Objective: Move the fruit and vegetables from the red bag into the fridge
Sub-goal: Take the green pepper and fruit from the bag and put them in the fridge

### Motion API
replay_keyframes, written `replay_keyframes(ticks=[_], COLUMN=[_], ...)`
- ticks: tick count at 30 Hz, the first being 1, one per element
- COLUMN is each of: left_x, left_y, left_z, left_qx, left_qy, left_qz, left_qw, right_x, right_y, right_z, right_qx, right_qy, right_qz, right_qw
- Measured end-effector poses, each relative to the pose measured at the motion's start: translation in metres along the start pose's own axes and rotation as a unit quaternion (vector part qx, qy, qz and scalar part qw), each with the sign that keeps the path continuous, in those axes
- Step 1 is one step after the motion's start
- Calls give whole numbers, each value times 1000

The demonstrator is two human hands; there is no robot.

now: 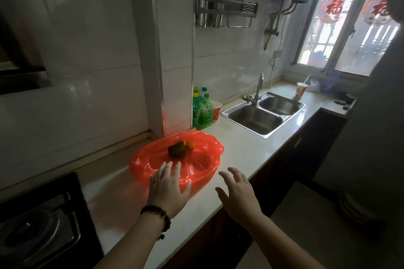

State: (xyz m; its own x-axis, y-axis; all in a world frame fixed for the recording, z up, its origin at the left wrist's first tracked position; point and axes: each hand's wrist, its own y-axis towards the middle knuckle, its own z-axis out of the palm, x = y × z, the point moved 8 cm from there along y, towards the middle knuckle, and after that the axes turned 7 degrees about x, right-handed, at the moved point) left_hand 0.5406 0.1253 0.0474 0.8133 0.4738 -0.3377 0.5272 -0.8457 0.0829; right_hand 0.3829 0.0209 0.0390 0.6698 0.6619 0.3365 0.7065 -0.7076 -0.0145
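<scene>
**Hidden, cropped, unclear**

The left hand (168, 185) covers the red bag's (203, 150) near rim; the dark green item (176, 148) and the orange-yellow one (190, 145) inside are too blurred to identify; the stove (39, 225) is cut by the left edge; bottle labels (204, 111) are unreadable.

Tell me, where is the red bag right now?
In the head view, the red bag lies open on the white counter, left of the sink, just beyond the left hand.

Glossy plastic bag (196, 159), steel sink (251, 120)
</scene>
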Motion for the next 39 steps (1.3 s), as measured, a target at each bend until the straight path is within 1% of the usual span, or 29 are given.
replay_keyframes(ticks=[6,12,16,20,23,25,27,31,34,36,39], left_x=[-24,-24,-9,12,36,55,69,89,96,102,119], left_y=[61,109,143,183,213,230,246,273,281,286,294], left_z=[21,42,53,60,66,70,81,108,130,140,156], left_qx=[-8,-4,-18,-38,-60,-94,-107,-95,-66,-41,25], left_qy=[8,13,1,-35,-54,-68,-59,-36,23,44,37], left_qz=[-44,-80,-107,-118,-129,-136,-118,-59,-29,-40,-95], left_qw=[999,997,994,992,988,984,985,993,997,997,994], right_x=[-49,-59,-63,-59,-45,-32,-17,7,13,8,-3], right_y=[71,130,174,227,269,296,319,345,355,368,393], right_z=[-7,10,24,35,46,52,62,91,115,132,149], right_qx=[25,51,73,93,114,116,117,117,114,130,153], right_qy=[-3,7,23,28,20,4,-13,-54,-105,-128,-149], right_qz=[-39,-80,-99,-114,-131,-154,-185,-277,-349,-359,-360], right_qw=[999,996,992,989,985,981,976,952,924,915,908])
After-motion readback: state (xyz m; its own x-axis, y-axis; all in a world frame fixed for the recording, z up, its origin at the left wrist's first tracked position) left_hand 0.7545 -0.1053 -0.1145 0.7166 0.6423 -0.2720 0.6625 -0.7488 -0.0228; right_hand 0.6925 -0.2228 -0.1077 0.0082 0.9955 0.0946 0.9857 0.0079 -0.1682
